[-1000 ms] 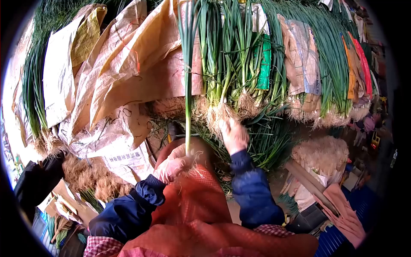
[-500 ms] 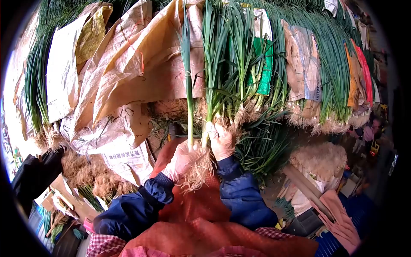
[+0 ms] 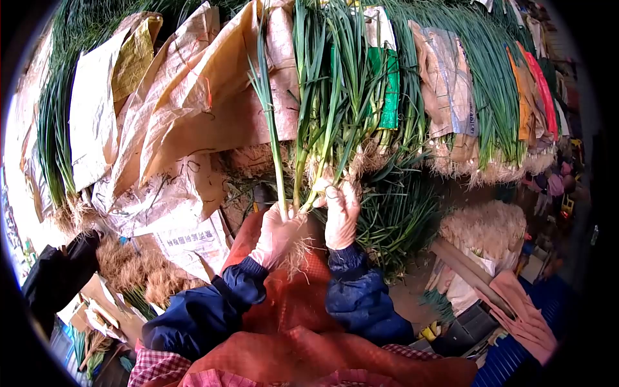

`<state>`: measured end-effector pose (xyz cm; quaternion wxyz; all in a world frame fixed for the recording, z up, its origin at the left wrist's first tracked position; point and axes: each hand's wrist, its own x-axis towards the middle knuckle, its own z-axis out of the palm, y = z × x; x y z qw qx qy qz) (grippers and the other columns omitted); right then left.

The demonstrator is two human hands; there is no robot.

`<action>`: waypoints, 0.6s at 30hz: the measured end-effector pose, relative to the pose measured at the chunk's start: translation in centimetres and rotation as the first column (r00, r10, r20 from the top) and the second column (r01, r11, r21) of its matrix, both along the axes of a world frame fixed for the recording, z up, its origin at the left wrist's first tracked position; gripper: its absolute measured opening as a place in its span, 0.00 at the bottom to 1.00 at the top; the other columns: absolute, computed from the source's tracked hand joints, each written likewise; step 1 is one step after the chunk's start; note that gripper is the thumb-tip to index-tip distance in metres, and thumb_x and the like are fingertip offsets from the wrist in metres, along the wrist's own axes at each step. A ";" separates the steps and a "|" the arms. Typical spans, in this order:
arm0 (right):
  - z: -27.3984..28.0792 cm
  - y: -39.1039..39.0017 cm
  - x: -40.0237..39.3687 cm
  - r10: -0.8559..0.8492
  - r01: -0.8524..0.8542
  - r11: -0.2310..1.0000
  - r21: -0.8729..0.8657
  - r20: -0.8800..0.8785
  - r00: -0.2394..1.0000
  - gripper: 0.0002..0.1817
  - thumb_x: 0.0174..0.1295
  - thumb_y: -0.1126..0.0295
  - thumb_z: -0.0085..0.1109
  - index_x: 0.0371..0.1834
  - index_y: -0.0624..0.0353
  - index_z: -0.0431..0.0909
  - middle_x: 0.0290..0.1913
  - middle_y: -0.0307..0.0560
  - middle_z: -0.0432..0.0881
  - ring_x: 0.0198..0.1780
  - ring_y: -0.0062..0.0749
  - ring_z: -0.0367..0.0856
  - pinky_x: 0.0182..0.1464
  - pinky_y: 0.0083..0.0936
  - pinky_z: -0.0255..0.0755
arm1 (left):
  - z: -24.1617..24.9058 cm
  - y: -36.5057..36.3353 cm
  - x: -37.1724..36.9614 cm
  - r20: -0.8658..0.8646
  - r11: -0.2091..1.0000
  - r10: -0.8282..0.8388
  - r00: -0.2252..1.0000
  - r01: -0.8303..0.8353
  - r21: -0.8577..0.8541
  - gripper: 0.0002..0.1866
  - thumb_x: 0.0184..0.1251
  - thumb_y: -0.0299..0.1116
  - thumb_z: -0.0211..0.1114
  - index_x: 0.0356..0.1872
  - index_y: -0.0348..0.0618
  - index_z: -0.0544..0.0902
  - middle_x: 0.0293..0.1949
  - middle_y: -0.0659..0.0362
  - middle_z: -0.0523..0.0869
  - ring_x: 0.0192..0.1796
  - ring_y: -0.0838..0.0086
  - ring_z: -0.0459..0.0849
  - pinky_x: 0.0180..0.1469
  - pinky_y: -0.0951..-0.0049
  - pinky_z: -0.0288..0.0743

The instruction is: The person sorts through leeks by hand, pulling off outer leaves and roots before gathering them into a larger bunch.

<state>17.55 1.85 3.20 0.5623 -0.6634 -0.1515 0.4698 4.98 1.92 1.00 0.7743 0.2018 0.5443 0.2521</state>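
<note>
My left hand (image 3: 278, 235), in a pale glove, is closed around the lower white stems of a few green onions (image 3: 277, 161). Their stringy roots (image 3: 298, 258) hang below its fingers. Close beside it, my right hand (image 3: 342, 214), also gloved, pinches a stalk that slants to the right near its base. Whether it grips the whole stem or only an outer leaf is hidden by the fingers. Behind both hands, a loose bunch of green onions (image 3: 351, 84) lies with its roots toward me.
Tan woven sacking (image 3: 187, 122) covers part of the pile at left. More green onions (image 3: 496, 109) lie in rows at right. Green leaf scraps (image 3: 400, 219) are heaped beside my right arm. Rooted bundles (image 3: 483, 229) stand low right, others (image 3: 148, 264) low left. An orange-red apron (image 3: 290, 348) covers my lap.
The stalks at my hands have fanned apart: the left one leans further left, and another now slants right. My right hand has turned more upright and shifted slightly right.
</note>
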 end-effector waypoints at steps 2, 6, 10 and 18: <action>1.7 -1.5 -0.7 -0.079 0.115 0.988 0.100 -0.309 0.948 0.11 0.62 0.66 0.47 0.37 0.63 0.72 0.31 0.46 0.77 0.29 0.28 0.74 0.34 0.21 0.70 | 1.0 0.5 0.4 -0.001 0.997 0.050 0.999 -0.049 0.056 0.14 0.55 0.11 0.52 0.40 0.39 0.72 0.30 0.63 0.77 0.30 0.81 0.76 0.30 0.83 0.74; 4.7 -5.8 -1.7 -0.111 0.199 0.975 0.095 -0.567 0.816 0.11 0.60 0.65 0.49 0.33 0.63 0.70 0.30 0.46 0.74 0.33 0.33 0.74 0.36 0.27 0.70 | 2.1 0.5 0.6 0.038 0.994 -0.035 0.999 0.031 0.100 0.12 0.59 0.17 0.55 0.43 0.41 0.70 0.34 0.63 0.75 0.32 0.82 0.74 0.31 0.83 0.71; 6.0 -6.2 -0.9 -0.163 0.276 0.959 0.067 -0.666 0.728 0.10 0.60 0.63 0.48 0.30 0.60 0.69 0.28 0.43 0.72 0.28 0.31 0.71 0.31 0.25 0.67 | 0.4 -0.6 0.3 -0.121 0.934 -0.187 0.975 0.215 0.286 0.15 0.60 0.18 0.54 0.48 0.40 0.70 0.36 0.63 0.76 0.36 0.82 0.72 0.34 0.83 0.70; -1.7 -0.3 1.2 0.054 -0.092 0.993 -0.078 -0.399 0.916 0.28 0.60 0.68 0.54 0.60 0.71 0.58 0.45 0.52 0.74 0.25 0.18 0.73 0.20 0.11 0.66 | 1.1 1.7 -1.8 0.091 0.958 -0.280 0.956 0.284 -0.030 0.11 0.64 0.33 0.57 0.44 0.39 0.72 0.32 0.64 0.77 0.33 0.85 0.73 0.32 0.84 0.68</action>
